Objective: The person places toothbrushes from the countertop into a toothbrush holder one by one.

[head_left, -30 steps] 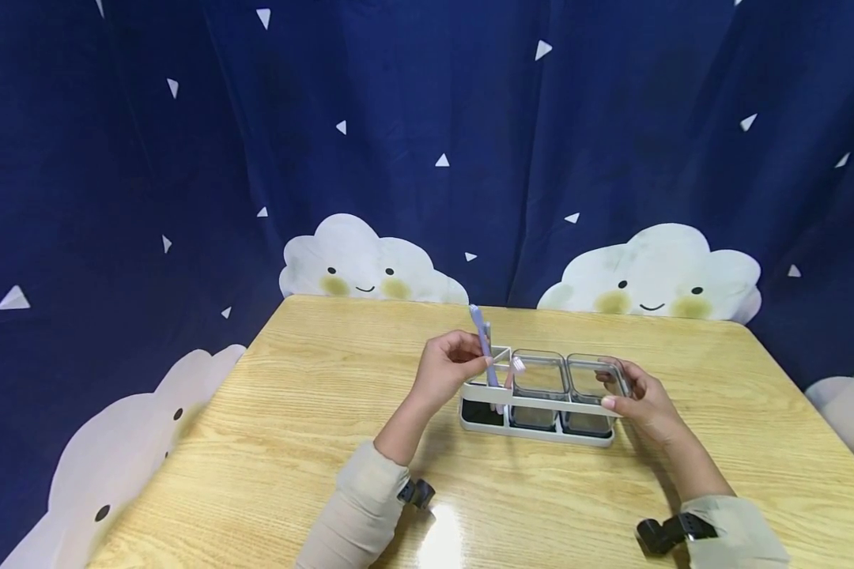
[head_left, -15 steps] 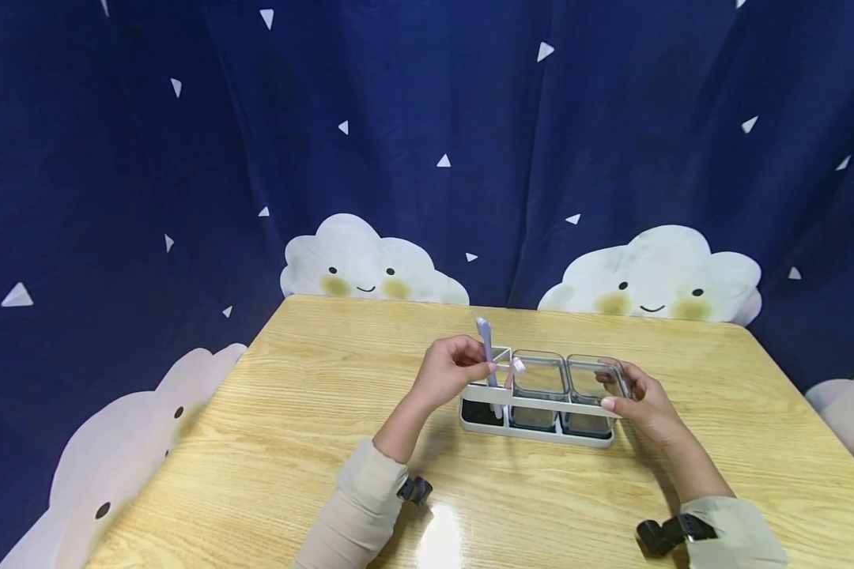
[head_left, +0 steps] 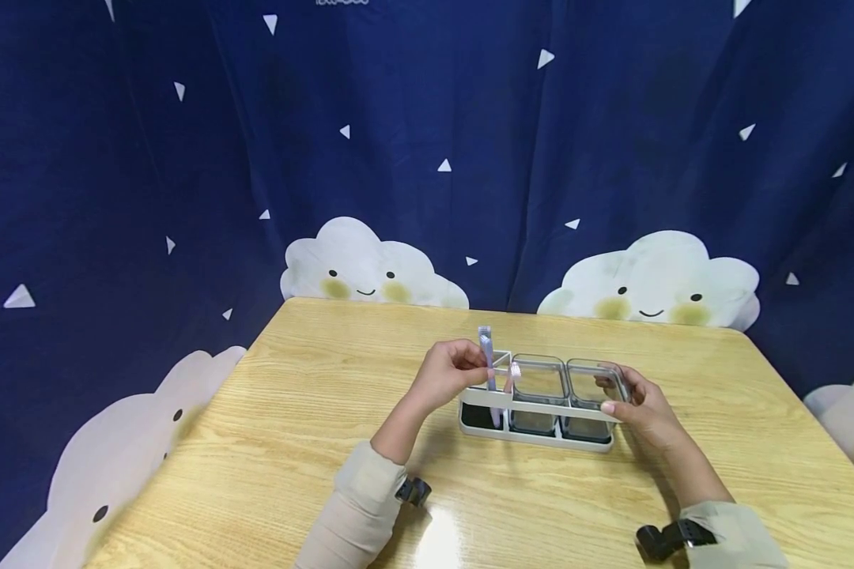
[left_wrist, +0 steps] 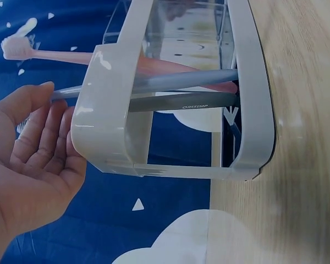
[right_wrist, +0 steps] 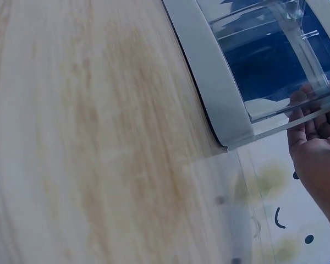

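A white toothbrush holder (head_left: 489, 397) with an upper rail and a base stands on the table. My left hand (head_left: 447, 374) pinches a lavender toothbrush (head_left: 490, 371) between thumb and fingers, above the left compartment. In the left wrist view its handle (left_wrist: 181, 81) reaches down to the base. Beside it in that compartment are a dark grey toothbrush (left_wrist: 179, 102) and a pink toothbrush (left_wrist: 60, 56) that leans over. My right hand (head_left: 648, 411) grips the holder's right end, thumb on the front rail; its fingers show behind a clear cup (right_wrist: 269, 60).
Two clear square cups, a middle one (head_left: 539, 379) and a right one (head_left: 589, 386), sit in the holder. The wooden table (head_left: 270, 442) extends around it. A dark blue curtain (head_left: 398, 95) with clouds and triangles hangs behind the table.
The lavender toothbrush has gone down into the left compartment, its head now lower and nearer my left fingers. My right hand has kept its grip on the holder's end.
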A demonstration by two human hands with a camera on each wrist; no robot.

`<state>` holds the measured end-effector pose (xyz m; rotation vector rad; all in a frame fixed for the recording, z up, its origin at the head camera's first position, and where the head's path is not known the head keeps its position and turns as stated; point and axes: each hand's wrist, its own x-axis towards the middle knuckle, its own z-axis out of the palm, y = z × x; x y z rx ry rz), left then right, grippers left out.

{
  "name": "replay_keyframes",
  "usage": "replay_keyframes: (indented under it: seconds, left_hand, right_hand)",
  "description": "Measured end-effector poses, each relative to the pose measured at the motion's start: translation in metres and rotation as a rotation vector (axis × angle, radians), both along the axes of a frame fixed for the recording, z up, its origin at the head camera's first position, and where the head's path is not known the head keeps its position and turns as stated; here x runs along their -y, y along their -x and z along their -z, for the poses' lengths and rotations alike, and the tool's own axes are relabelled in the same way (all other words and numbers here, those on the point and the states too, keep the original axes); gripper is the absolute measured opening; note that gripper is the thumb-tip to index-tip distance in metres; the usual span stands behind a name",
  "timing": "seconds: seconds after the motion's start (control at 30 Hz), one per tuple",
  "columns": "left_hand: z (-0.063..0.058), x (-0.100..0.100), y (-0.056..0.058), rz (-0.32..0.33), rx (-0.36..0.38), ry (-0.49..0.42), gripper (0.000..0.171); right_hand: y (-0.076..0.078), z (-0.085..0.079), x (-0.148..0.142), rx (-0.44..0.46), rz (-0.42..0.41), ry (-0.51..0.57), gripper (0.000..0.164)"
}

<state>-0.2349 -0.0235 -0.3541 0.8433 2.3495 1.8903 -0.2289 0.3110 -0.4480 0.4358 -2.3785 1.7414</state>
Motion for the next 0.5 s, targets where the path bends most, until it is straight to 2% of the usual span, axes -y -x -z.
replay_keyframes:
  seconds: [0.2,0.33,0.43,0.5]
  left_hand:
    - [-0.001,0.000,0.002,0.006,0.002,-0.027,0.009]
    - [0.003,0.011,-0.001,-0.014,0.016,-0.014,0.013]
    - [0.019,0.028,0.001,-0.061,0.045,-0.031,0.016]
    - [0.031,0.042,0.003,-0.110,0.062,-0.036,0.016]
  right_hand:
    - [0.002,-0.004,-0.001,-0.012,-0.009,0.020,0.059]
    - [-0.004,-0.004,0.001,0.046,-0.036,-0.018,0.064]
    - [-0.013,-0.002,0.001,0.097,-0.045,-0.076,0.070]
    - [-0.021,0.000,0.000,0.101,-0.029,-0.110,0.072]
